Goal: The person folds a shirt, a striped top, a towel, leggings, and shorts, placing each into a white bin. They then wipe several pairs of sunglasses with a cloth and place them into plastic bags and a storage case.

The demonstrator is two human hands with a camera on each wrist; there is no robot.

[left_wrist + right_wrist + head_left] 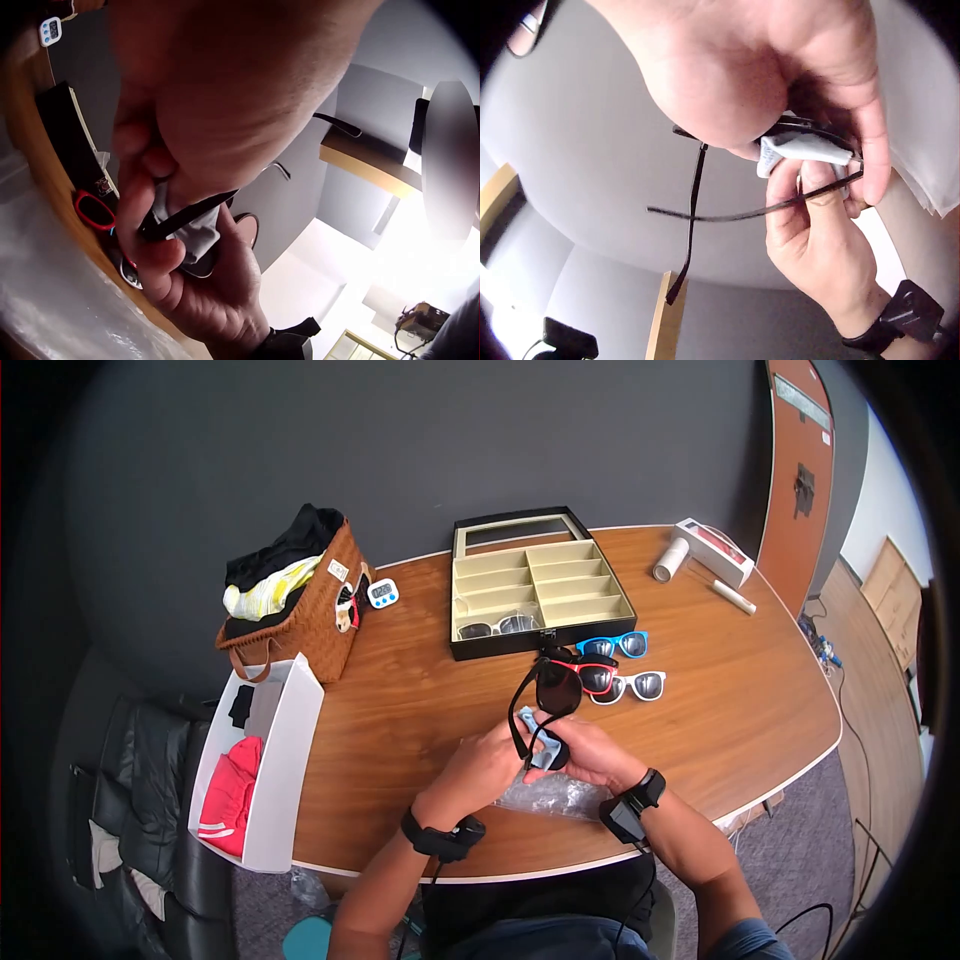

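Note:
Both hands meet over the front of the table around a pair of black sunglasses (558,688), whose temples stick out unfolded. My left hand (490,765) pinches a light blue cleaning cloth (810,147) against one lens, thumb and fingers on the fabric. On the other side my right hand (595,753) grips the sunglasses by the frame near that lens. In the left wrist view the cloth (201,236) is bunched between the two hands, and a black temple crosses in front of it. The covered lens is largely hidden.
Clear plastic wrapping (555,797) lies beneath the hands. Beyond are blue sunglasses (630,645), red sunglasses (598,678) and white sunglasses (648,686). A compartmented glasses case (543,637) stands open behind, one pair inside. Left are a wicker basket (325,620), white box (285,780) and timer (383,593).

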